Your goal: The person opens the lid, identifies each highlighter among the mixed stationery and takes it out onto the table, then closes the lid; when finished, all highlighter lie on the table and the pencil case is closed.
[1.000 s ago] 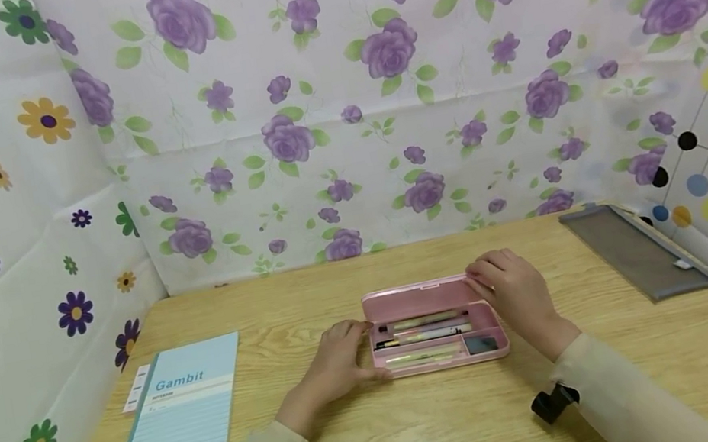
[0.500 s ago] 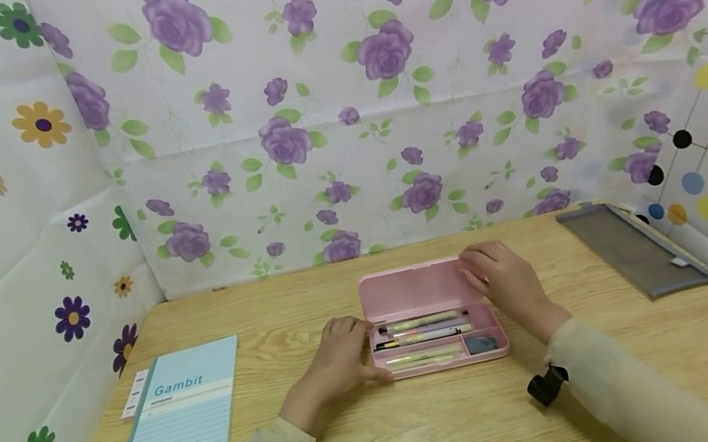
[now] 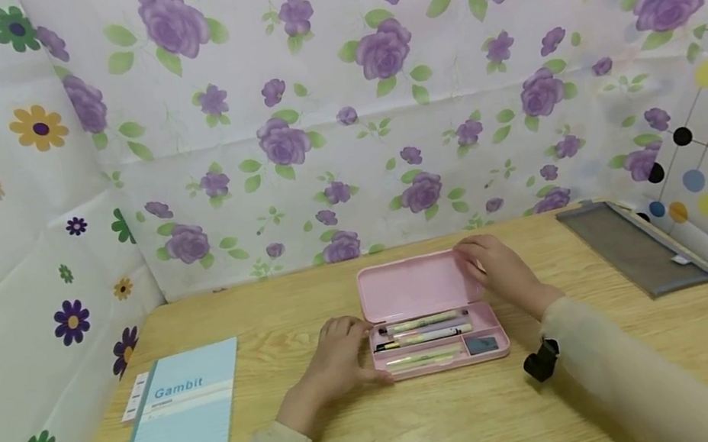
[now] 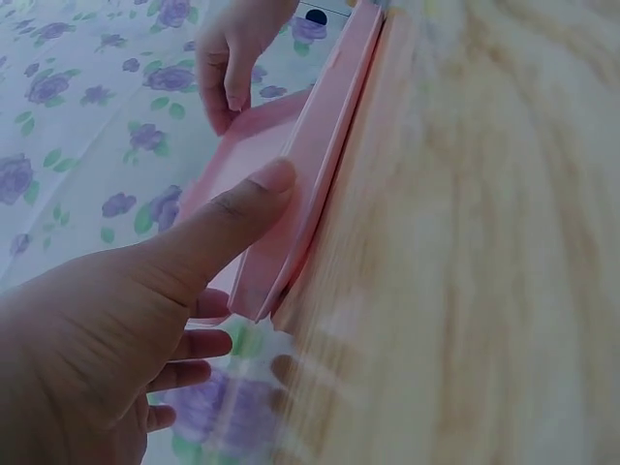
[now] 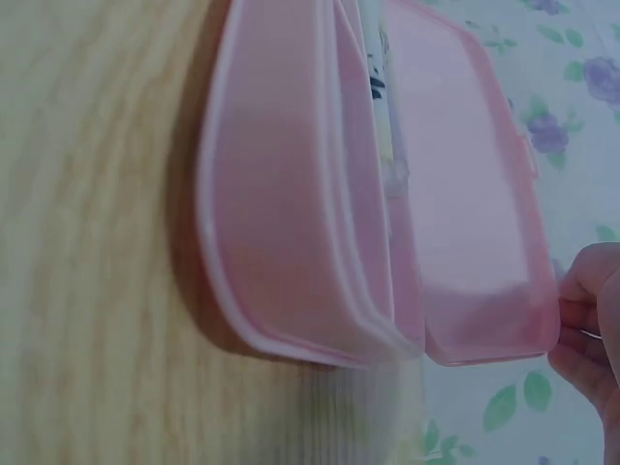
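A pink pencil case [image 3: 443, 367] lies on the table with its lid [image 3: 413, 286] raised at the back. Several pens [image 3: 430, 333] fill its long rear compartment, and thin yellowish sticks [image 3: 420, 358] lie in the front one. A dark grey-blue block [image 3: 482, 344] sits in the small right compartment. My left hand [image 3: 341, 358] holds the case's left end; in the left wrist view the thumb [image 4: 237, 208] presses its front wall, the fingers round the end. At the lid's right corner my right hand [image 3: 501, 271] pinches the edge, as the right wrist view also shows.
To the left lies a light-blue notebook [image 3: 181, 426] marked Gambit, with a white paper strip [image 3: 135, 399] showing under its edge. A grey mesh pouch [image 3: 636, 246] lies at the back right. Patterned cloth [image 3: 335, 100] stands behind the wooden table [image 3: 470, 427].
My right hand has swung the lid up and backward, so more of its inner face shows. The left hand stays at the case's left end.
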